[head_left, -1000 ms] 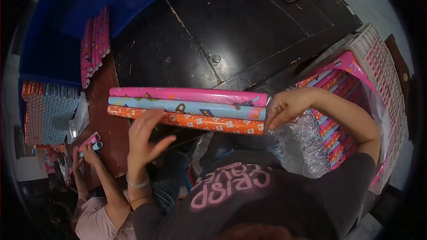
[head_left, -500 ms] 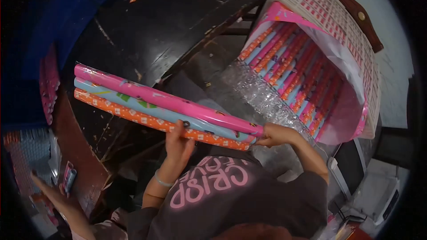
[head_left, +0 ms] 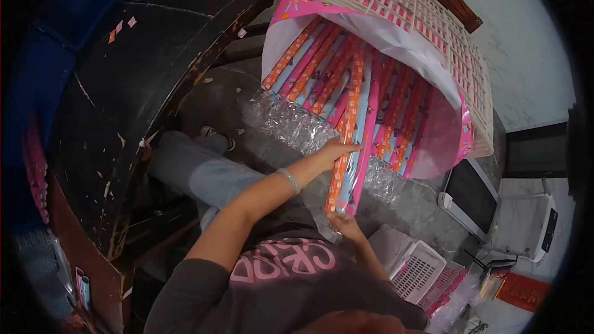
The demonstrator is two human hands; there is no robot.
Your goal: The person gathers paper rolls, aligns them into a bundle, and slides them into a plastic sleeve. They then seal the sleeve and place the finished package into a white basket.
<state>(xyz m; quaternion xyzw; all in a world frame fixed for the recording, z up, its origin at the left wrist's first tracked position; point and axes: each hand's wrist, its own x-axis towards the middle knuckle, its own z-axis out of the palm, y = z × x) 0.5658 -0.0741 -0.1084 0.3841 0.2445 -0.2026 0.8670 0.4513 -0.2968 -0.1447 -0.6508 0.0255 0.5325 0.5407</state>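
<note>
A pack of three wrapping paper rolls (head_left: 351, 167), one orange, one light blue and one pink, lies between both my hands. It shines as if covered in transparent film. My left hand (head_left: 334, 153), with a bracelet at the wrist, closes around the pack at mid-length. At the near ends of the rolls, my right hand (head_left: 345, 224) is closed, partly hidden by them. The far ends reach into the mouth of a large white plastic basket (head_left: 427, 9), lined with pink printed paper, where many similar rolls (head_left: 309, 55) are packed side by side.
Crumpled transparent film (head_left: 284, 120) spreads along the basket's near side. A dark worn table (head_left: 148, 43) with small paper scraps is on the left. Small baskets (head_left: 417, 272) sit at lower right, below a flat black-and-white device (head_left: 473, 198). Two small rolls (head_left: 83, 287) are at lower left.
The pack has swung from lying crosswise over the table side to pointing into the basket. My left hand now wraps around its middle. Another person's hand at lower left has left the view.
</note>
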